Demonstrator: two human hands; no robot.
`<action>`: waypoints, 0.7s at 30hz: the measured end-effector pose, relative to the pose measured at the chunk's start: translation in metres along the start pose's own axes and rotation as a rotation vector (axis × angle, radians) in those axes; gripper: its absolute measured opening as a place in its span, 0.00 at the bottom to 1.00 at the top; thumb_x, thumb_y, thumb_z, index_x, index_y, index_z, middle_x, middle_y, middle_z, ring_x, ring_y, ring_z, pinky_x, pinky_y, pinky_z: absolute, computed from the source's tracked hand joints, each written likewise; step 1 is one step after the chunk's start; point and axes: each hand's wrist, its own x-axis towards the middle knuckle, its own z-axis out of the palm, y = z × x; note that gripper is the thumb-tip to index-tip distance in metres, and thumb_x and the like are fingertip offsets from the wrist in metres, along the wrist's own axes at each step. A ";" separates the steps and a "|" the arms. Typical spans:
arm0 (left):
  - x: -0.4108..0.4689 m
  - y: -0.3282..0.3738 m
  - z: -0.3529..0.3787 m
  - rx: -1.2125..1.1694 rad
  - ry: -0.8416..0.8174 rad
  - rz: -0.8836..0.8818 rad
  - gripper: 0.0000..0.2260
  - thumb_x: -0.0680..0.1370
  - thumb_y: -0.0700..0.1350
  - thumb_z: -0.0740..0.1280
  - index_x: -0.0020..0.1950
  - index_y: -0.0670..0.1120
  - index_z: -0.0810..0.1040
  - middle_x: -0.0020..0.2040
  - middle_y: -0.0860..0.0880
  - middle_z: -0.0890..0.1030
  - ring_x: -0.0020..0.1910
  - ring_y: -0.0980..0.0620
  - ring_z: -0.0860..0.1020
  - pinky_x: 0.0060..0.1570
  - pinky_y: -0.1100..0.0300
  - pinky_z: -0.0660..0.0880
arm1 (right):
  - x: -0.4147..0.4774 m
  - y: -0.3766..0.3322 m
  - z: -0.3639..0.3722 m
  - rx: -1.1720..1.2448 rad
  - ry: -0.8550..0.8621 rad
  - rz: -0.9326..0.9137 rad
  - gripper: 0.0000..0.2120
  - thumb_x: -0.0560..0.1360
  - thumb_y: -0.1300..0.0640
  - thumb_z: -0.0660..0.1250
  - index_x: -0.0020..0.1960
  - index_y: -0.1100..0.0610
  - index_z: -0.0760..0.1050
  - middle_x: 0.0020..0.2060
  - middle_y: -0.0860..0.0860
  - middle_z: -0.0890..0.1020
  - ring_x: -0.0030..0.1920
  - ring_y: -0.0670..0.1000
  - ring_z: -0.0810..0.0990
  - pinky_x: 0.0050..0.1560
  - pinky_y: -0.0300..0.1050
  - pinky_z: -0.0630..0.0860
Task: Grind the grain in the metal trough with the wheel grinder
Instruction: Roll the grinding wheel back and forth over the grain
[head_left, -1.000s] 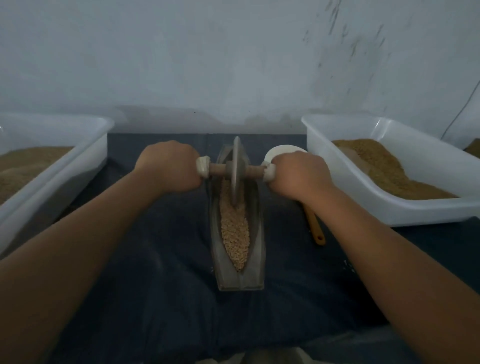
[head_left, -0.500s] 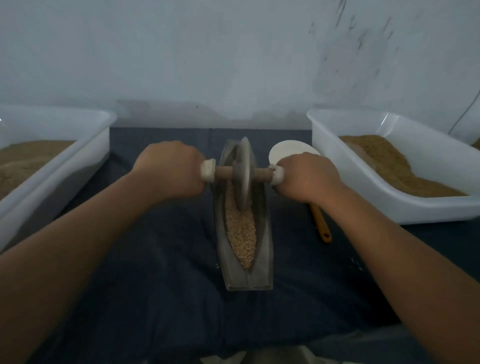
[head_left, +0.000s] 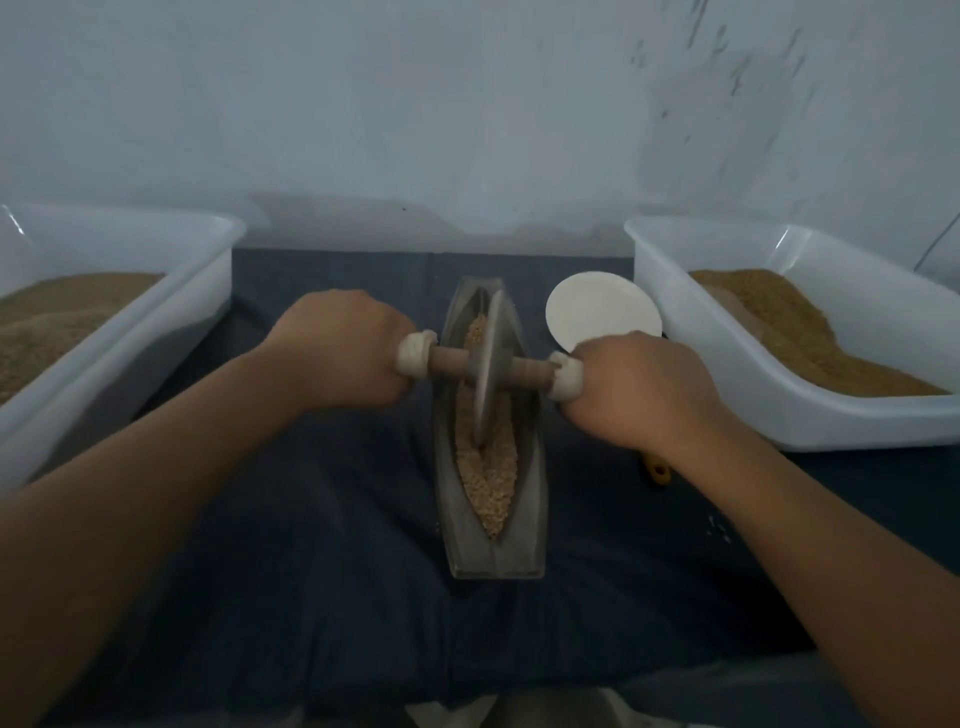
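One second on, we had rolled the wheel grinder (head_left: 488, 369) nearer, left hand (head_left: 343, 348) and right hand (head_left: 639, 389) gripping it (grain (head_left: 488, 483) seemingly mostly unground).

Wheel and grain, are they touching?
Touching. The head view shows the wheel's lower rim buried in the grain, with no gap, inside the trough.

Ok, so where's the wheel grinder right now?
Centre of the head view: the wheel grinder stands upright in the grain around the middle of the metal trough, with the left hand and right hand gripping its axle ends.
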 end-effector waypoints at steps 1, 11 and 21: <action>0.010 0.000 0.004 -0.008 -0.012 -0.066 0.16 0.74 0.63 0.58 0.35 0.53 0.73 0.33 0.55 0.74 0.35 0.47 0.76 0.35 0.56 0.71 | 0.015 -0.002 0.001 -0.042 0.028 0.006 0.15 0.74 0.37 0.63 0.36 0.46 0.74 0.31 0.45 0.76 0.30 0.47 0.73 0.30 0.42 0.65; -0.038 0.004 0.012 -0.059 -0.005 -0.106 0.12 0.67 0.62 0.60 0.33 0.54 0.71 0.30 0.56 0.74 0.29 0.52 0.73 0.29 0.59 0.65 | 0.002 -0.002 -0.008 -0.078 0.094 -0.151 0.17 0.72 0.43 0.68 0.30 0.47 0.68 0.25 0.45 0.72 0.26 0.46 0.70 0.27 0.41 0.66; 0.036 0.001 0.000 -0.022 -0.062 -0.221 0.13 0.72 0.60 0.65 0.37 0.51 0.76 0.37 0.53 0.77 0.36 0.47 0.76 0.38 0.54 0.74 | 0.060 -0.005 0.001 -0.043 -0.030 0.062 0.13 0.76 0.43 0.63 0.37 0.48 0.78 0.34 0.47 0.80 0.36 0.50 0.78 0.36 0.45 0.73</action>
